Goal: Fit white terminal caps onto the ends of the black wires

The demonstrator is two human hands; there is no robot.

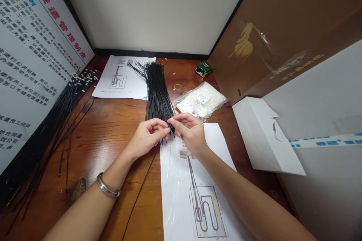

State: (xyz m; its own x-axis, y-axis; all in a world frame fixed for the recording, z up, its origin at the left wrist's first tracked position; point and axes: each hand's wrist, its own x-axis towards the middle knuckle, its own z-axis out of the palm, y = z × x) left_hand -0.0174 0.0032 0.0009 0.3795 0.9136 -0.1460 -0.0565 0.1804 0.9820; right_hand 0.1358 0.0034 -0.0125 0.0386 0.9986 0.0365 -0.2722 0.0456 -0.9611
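My left hand [151,135] is closed in a pinch, with a thin black wire [140,192] running from beneath it down toward me. My right hand [190,131] is pinched too, its fingertips almost meeting the left ones; whatever it holds is too small and covered to name. Just beyond both hands lies a thick bundle of black wires [158,94], its near ends partly hidden by my fingers. Under my right hand and forearm is a printed drawing sheet [181,192] showing a looped wire diagram.
Black wires with white connector ends [63,111] lie along the left board. A second drawing sheet [124,79], a bag of small white parts [202,99], a green tape measure [203,68] and a yellow rubber band [177,87] lie farther back. A white carton flap [263,135] juts in at right.
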